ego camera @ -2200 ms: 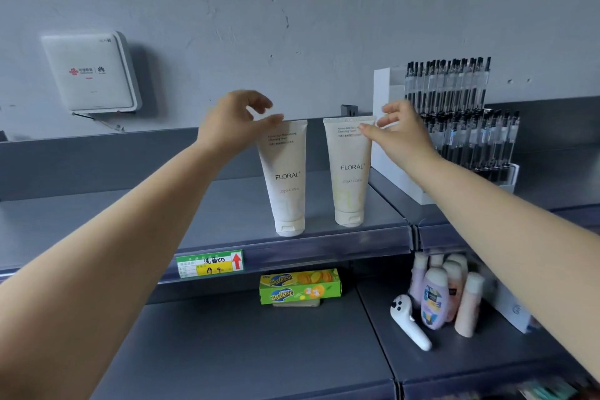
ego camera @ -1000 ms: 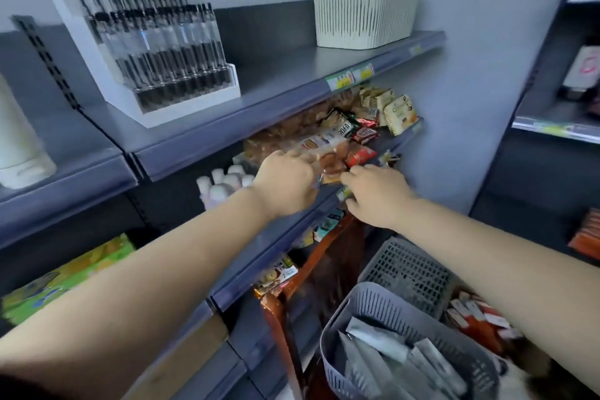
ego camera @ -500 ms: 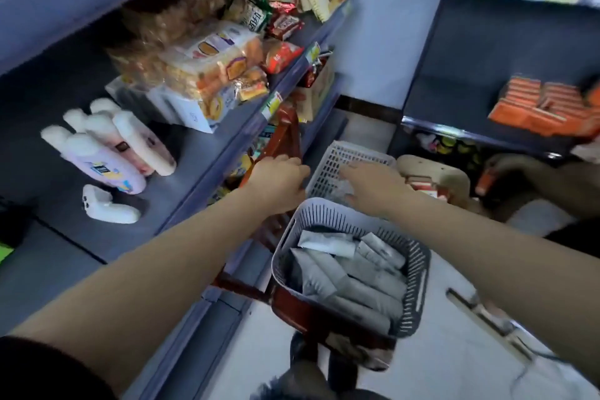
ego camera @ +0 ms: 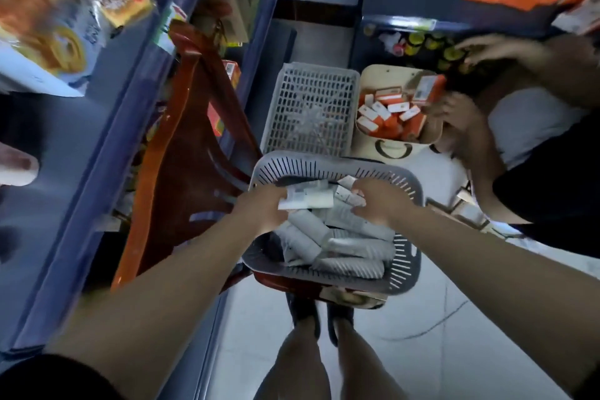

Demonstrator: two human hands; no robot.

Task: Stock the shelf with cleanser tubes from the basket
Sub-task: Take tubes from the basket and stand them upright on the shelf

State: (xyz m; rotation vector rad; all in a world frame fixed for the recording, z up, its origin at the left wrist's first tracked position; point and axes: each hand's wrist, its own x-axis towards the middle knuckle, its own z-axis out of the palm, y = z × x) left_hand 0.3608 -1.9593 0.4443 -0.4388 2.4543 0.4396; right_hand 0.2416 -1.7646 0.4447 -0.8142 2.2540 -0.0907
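Note:
A grey slotted basket (ego camera: pixel 331 166) sits on a red-brown stool, holding several pale cleanser tubes (ego camera: pixel 344 247) lying in a heap. My left hand (ego camera: pixel 263 208) is at the basket's left rim and grips one white tube (ego camera: pixel 308 200) that lies crosswise above the heap. My right hand (ego camera: pixel 380 201) is inside the basket at its far right, fingers curled around the end of another tube (ego camera: pixel 345 193). The shelf with the two standing tubes is out of view.
A dark blue shelf edge (ego camera: pixel 107 153) with snack bags runs along the left. Beyond the basket lie an upturned grey crate (ego camera: pixel 311 107) and a beige tub of orange boxes (ego camera: pixel 396 143). Another person (ego camera: pixel 532 140) crouches at the right, hands near that tub.
My view has swung from the upper shelf down to the basket. Both hands have dropped from the rim into the basket and each has taken hold of a tube.

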